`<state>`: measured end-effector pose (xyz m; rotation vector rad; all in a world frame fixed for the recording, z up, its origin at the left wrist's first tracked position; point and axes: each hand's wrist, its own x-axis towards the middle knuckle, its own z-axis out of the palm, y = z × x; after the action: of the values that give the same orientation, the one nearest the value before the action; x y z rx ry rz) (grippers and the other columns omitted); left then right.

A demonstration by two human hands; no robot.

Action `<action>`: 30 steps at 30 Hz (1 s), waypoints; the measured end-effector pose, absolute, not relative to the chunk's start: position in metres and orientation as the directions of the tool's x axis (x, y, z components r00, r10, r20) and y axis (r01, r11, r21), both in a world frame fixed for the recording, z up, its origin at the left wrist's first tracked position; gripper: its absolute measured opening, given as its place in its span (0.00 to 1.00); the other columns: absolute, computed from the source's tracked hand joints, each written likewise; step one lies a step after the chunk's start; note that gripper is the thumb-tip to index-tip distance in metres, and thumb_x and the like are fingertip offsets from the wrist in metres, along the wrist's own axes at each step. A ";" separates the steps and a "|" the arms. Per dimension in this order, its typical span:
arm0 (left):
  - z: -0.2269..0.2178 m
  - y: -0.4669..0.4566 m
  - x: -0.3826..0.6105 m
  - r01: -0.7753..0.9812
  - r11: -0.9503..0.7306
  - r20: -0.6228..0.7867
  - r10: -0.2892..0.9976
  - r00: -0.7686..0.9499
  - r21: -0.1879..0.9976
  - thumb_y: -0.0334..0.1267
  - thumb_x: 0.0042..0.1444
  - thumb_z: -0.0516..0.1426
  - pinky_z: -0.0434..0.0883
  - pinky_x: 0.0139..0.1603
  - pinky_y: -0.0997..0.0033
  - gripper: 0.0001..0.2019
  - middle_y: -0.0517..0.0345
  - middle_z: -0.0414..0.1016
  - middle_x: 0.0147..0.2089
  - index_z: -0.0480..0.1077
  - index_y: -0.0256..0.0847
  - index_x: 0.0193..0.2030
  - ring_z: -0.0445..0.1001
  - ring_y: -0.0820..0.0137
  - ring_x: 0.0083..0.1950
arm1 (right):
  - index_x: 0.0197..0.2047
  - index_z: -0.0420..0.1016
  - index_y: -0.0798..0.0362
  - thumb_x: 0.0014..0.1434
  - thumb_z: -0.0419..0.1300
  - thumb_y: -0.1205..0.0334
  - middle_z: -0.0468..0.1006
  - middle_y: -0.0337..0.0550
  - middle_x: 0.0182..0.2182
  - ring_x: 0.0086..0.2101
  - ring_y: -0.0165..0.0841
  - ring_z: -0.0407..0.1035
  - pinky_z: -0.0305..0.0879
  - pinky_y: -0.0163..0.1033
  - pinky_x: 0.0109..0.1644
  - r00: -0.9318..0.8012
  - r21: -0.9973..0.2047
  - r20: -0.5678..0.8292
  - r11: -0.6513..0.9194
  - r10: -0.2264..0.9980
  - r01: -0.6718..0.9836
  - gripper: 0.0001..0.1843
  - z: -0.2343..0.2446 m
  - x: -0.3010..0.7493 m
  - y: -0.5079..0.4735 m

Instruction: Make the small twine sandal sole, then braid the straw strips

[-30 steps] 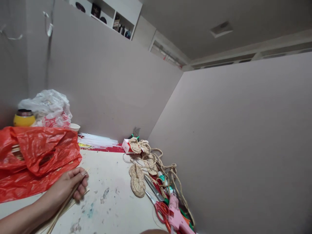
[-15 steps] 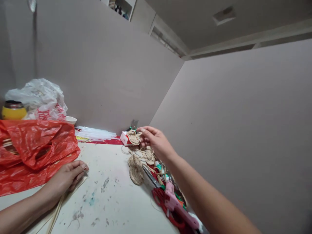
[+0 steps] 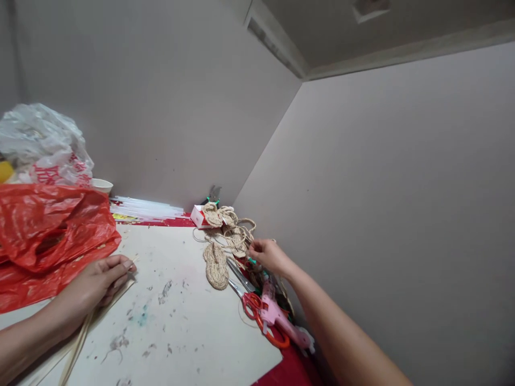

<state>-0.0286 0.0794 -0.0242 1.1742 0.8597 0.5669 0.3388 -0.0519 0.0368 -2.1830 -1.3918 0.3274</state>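
My left hand [image 3: 98, 281] rests on the white board at the left, its fingers closed on a bundle of pale straw strips [image 3: 80, 343] that trails toward me. My right hand [image 3: 269, 255] is at the pile of braided straw pieces [image 3: 237, 240] by the wall, thumb and fingers curled together. Whatever those fingers may hold is too small to make out. A braided straw sole [image 3: 216, 266] lies flat on the board, left of that hand. Below the hand are red-handled scissors [image 3: 252, 306] and a pink glue gun [image 3: 277, 315].
A red plastic bag [image 3: 60, 225] covers the left side, with a white plastic bag [image 3: 44, 145] behind it. Clear glue sticks [image 3: 147, 208] and a small white-and-red box [image 3: 198, 216] line the back edge. Green-handled pliers [image 3: 213, 194] stand in the corner. Walls close off the back and right.
My right hand has moved down and toward me, from the small box to the right side of the straw pile. The view has tilted down and turned right. My left hand keeps its grip.
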 end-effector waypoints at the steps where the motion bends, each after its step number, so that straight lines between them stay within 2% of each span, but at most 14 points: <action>1: -0.026 0.080 -0.029 0.054 0.306 -0.281 0.771 0.572 0.951 0.57 0.43 0.60 0.42 0.16 0.82 0.22 0.72 0.48 0.17 0.62 0.40 0.28 0.42 0.81 0.19 | 0.20 0.64 0.53 0.46 0.56 0.65 0.65 0.32 0.14 0.18 0.26 0.58 0.52 0.32 0.23 0.442 -0.539 0.067 -0.340 0.894 0.770 0.07 0.036 0.338 -0.055; 7: -0.027 0.080 -0.034 0.071 0.285 -0.272 0.766 0.582 0.956 0.56 0.47 0.59 0.44 0.17 0.82 0.19 0.72 0.49 0.17 0.63 0.40 0.30 0.43 0.80 0.19 | 0.23 0.66 0.53 0.51 0.53 0.63 0.67 0.34 0.16 0.19 0.27 0.60 0.54 0.31 0.24 0.406 -0.520 0.006 -0.344 0.914 0.782 0.07 0.030 0.313 -0.082; 11: -0.019 0.075 -0.034 0.091 0.289 -0.289 0.778 0.557 0.953 0.56 0.44 0.60 0.44 0.17 0.82 0.21 0.72 0.49 0.17 0.62 0.40 0.29 0.43 0.81 0.19 | 0.25 0.71 0.54 0.52 0.56 0.62 0.72 0.37 0.20 0.22 0.28 0.64 0.54 0.31 0.26 0.349 -0.492 -0.068 -0.336 0.935 0.803 0.08 0.027 0.279 -0.113; 13: -0.016 0.073 -0.033 0.098 0.292 -0.297 0.779 0.553 0.951 0.56 0.43 0.60 0.43 0.18 0.82 0.21 0.73 0.49 0.17 0.62 0.40 0.30 0.42 0.81 0.19 | 0.27 0.74 0.53 0.52 0.57 0.62 0.75 0.39 0.23 0.24 0.30 0.66 0.54 0.32 0.27 0.303 -0.392 -0.121 -0.326 0.945 0.860 0.06 0.023 0.263 -0.129; 17: -0.014 0.070 -0.033 0.086 0.255 -0.258 0.788 0.559 0.963 0.55 0.45 0.59 0.45 0.18 0.82 0.20 0.72 0.50 0.18 0.62 0.40 0.29 0.44 0.80 0.20 | 0.28 0.74 0.53 0.53 0.56 0.65 0.79 0.44 0.27 0.28 0.33 0.69 0.52 0.34 0.29 0.309 -0.042 -0.148 -0.318 0.939 0.947 0.06 0.011 0.243 -0.150; 19: -0.014 0.068 -0.034 0.093 0.244 -0.253 0.789 0.560 0.965 0.55 0.46 0.58 0.45 0.18 0.82 0.19 0.72 0.50 0.18 0.62 0.40 0.30 0.45 0.80 0.20 | 0.27 0.73 0.53 0.55 0.54 0.67 0.79 0.46 0.29 0.28 0.33 0.70 0.51 0.34 0.30 0.319 0.036 -0.122 -0.317 0.940 0.948 0.09 0.004 0.240 -0.153; 21: -0.014 0.067 -0.035 0.105 0.237 -0.255 0.792 0.555 0.966 0.55 0.47 0.58 0.44 0.18 0.82 0.19 0.72 0.50 0.18 0.62 0.40 0.30 0.45 0.81 0.20 | 0.26 0.72 0.54 0.55 0.52 0.68 0.78 0.46 0.28 0.27 0.32 0.69 0.50 0.34 0.29 0.320 0.053 -0.111 -0.316 0.941 0.947 0.10 -0.001 0.240 -0.153; 23: -0.014 0.065 -0.036 0.112 0.230 -0.253 0.797 0.548 0.967 0.54 0.46 0.58 0.44 0.18 0.82 0.19 0.71 0.51 0.18 0.63 0.39 0.30 0.45 0.81 0.19 | 0.25 0.70 0.54 0.55 0.52 0.69 0.77 0.45 0.26 0.25 0.30 0.67 0.49 0.34 0.28 0.316 0.012 -0.108 -0.317 0.942 0.948 0.10 -0.002 0.242 -0.151; 24: -0.014 0.065 -0.036 0.114 0.227 -0.252 0.799 0.546 0.967 0.55 0.46 0.58 0.44 0.18 0.82 0.19 0.71 0.51 0.18 0.63 0.39 0.30 0.45 0.81 0.19 | 0.24 0.69 0.54 0.54 0.52 0.69 0.75 0.43 0.24 0.24 0.30 0.65 0.49 0.34 0.28 0.309 -0.045 -0.103 -0.315 0.945 0.948 0.09 0.000 0.244 -0.150; 25: -0.014 0.065 -0.037 0.114 0.223 -0.249 0.803 0.542 0.968 0.55 0.46 0.58 0.45 0.18 0.82 0.19 0.71 0.51 0.18 0.63 0.39 0.30 0.45 0.81 0.19 | 0.24 0.68 0.54 0.55 0.52 0.69 0.73 0.41 0.23 0.24 0.29 0.63 0.49 0.34 0.27 0.298 -0.136 -0.098 -0.309 0.950 0.941 0.09 0.002 0.247 -0.149; 27: -0.013 0.064 -0.037 0.115 0.220 -0.247 0.807 0.536 0.969 0.55 0.45 0.58 0.45 0.18 0.82 0.20 0.71 0.51 0.17 0.63 0.39 0.30 0.46 0.81 0.19 | 0.24 0.66 0.54 0.56 0.52 0.66 0.69 0.38 0.21 0.23 0.28 0.59 0.50 0.32 0.26 0.289 -0.390 -0.088 -0.300 0.953 0.870 0.09 0.010 0.252 -0.148; 30: -0.012 0.062 -0.037 0.098 0.217 -0.236 0.818 0.525 0.971 0.56 0.43 0.59 0.45 0.18 0.82 0.20 0.71 0.51 0.17 0.64 0.39 0.30 0.45 0.81 0.19 | 0.26 0.65 0.54 0.56 0.56 0.59 0.66 0.35 0.20 0.22 0.26 0.58 0.54 0.31 0.26 0.318 -0.759 -0.086 -0.269 0.944 0.593 0.10 0.026 0.257 -0.148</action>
<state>-0.0369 0.0625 -0.0115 1.2734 0.9158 0.6097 0.2573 -0.1483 0.0261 -1.9661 -1.3536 0.7275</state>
